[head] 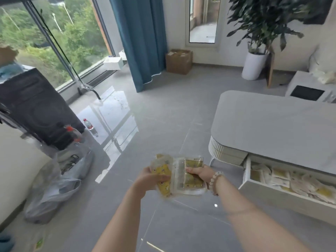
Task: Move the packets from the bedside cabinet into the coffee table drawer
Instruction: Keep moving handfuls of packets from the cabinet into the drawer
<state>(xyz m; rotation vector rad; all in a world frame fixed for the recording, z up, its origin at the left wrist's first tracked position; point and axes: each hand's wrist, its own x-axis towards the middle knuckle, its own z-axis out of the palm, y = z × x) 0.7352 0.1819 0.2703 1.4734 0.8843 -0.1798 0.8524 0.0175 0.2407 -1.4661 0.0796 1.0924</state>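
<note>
Above the grey tiled floor (163, 113), both hands held a bunch of packets (179, 176) between them. The left hand (151, 176) was closed on the yellow-printed packets at the left of the bunch, fingers curled over their face. The right hand (199, 172), a bead bracelet (214, 180) on its wrist, pinched the clear-edged packets at the right, thumb on top. The bunch stood out past the fingertips of both hands, fanned and overlapping. Printing on the packets was yellow with small figures; no writing was legible, too blurred.

To the right, well apart from the hands, the coffee table (272, 124) stood with its drawer (283, 191) pulled open. More packets (298, 182) of the same pale and yellow sort lay inside it, covering the bottom.
</note>
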